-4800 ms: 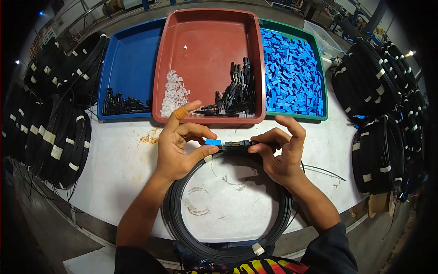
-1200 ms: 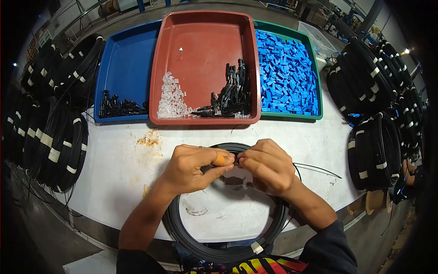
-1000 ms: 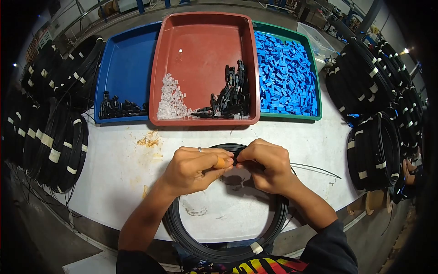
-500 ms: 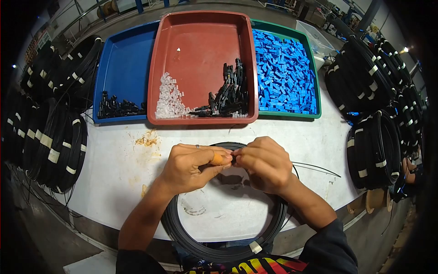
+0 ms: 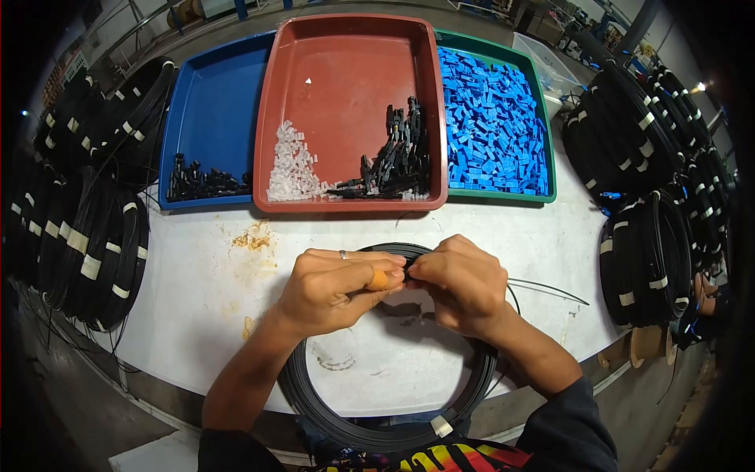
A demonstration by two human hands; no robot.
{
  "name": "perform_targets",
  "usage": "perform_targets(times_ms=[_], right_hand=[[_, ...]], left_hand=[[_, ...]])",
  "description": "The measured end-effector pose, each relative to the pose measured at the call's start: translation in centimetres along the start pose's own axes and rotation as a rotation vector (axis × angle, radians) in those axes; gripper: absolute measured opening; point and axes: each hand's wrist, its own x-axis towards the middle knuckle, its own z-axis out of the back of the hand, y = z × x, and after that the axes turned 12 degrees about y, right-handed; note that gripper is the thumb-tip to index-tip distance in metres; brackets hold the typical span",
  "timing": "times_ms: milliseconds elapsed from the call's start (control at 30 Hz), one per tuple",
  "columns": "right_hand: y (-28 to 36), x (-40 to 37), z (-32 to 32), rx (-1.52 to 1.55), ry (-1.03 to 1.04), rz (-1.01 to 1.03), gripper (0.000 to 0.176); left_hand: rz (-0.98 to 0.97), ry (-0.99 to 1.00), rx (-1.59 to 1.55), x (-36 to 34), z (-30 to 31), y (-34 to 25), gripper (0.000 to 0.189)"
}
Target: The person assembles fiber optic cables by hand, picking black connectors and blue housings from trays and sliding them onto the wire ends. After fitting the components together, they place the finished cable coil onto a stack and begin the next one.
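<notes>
Fingertips of the left hand (image 5: 330,287) and right hand (image 5: 465,281) pinch closed on the cable end (image 5: 406,272), bracing it from both sides above the far arc of the cable coil (image 5: 313,400), near the red tray (image 5: 346,208).

Even, fairly bright overhead light fills the middle of the view, so the white table (image 5: 550,236) and the red tray (image 5: 346,71) read sharp and true in colour. Only a soft, short shadow lies under the left hand (image 5: 334,287) and right hand (image 5: 464,283), inside the cable coil (image 5: 295,385). A lamp (image 5: 699,87) flares at 2 o'clock (a hard white spot), and the fisheye lens bows straight edges and blackens the corners, where the stacked coils (image 5: 94,236) at 9 o'clock sink into murk.
</notes>
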Motion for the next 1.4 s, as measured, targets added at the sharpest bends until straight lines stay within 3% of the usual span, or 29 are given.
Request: perform_targets(times_ms=[100, 233, 300, 333, 433, 500, 600, 733, 800, 900, 1033, 1100, 1233, 1300, 1400], right_hand=[[0.14, -0.44, 0.09, 0.3, 0.146, -0.326, 0.027], [-0.08, 0.21, 0.08, 0.223, 0.108, -0.229, 0.027], [-0.15, 0.44, -0.1, 0.011, -0.004, -0.044, 0.027], [0.0, 0.41, 0.11, 0.012, -0.002, -0.043, 0.027], [0.47, 0.21, 0.55, -0.019, 0.115, -0.1, 0.026], [0.32, -0.03, 0.19, 0.174, 0.177, -0.274, 0.026], [0.24, 0.03, -0.12, 0.213, 0.132, -0.3, 0.027], [0.38, 0.04, 0.57, 0.057, 0.105, -0.172, 0.027], [0.53, -0.03, 0.78, -0.057, 0.201, -0.149, 0.026], [0.21, -0.1, 0.08, 0.212, 0.157, -0.269, 0.026], [0.17, 0.1, 0.02, 0.23, 0.155, -0.282, 0.023], [0.5, 0.37, 0.56, 0.05, 0.157, -0.23, 0.021], [0.35, 0.07, 0.75, -0.029, 0.215, -0.186, 0.02], [0.27, -0.04, 0.52, 0.391, 0.281, -0.477, 0.02], [0.47, 0.02, 0.55, 0.369, 0.239, -0.475, 0.019]], left_hand=[[-0.056, 0.029, 0.085, -0.12, 0.1, 0.5, 0.012], [-0.01, 0.002, 0.054, -0.13, 0.13, 0.21, 0.013], [0.021, -0.007, 0.004, 0.02, 0.24, -0.06, 0.013], [0.021, -0.009, 0.003, -0.02, 0.16, -0.06, 0.013], [-0.016, 0.007, 0.058, -0.16, -0.01, 0.19, 0.012], [-0.056, 0.013, 0.106, -0.27, -0.08, 0.53, 0.012], [-0.017, 0.001, 0.089, -0.05, 0.14, 0.27, 0.012], [0.037, -0.027, 0.04, 0.06, 0.12, -0.15, 0.011], [-0.005, -0.011, 0.062, 0.04, 0.0, -0.1, 0.011], [-0.06, 0.001, 0.1, -0.1, -0.05, 0.23, 0.011], [-0.045, 0.009, 0.121, -0.26, 0.0, 0.41, 0.011], [0.018, -0.009, 0.071, -0.02, 0.2, 0.04, 0.011], [-0.034, 0.005, 0.088, -0.06, -0.02, 0.16, 0.012], [-0.083, 0.039, 0.169, -0.38, -0.15, 0.3, 0.012], [-0.049, 0.025, 0.123, -0.08, 0.18, 0.45, 0.012]])
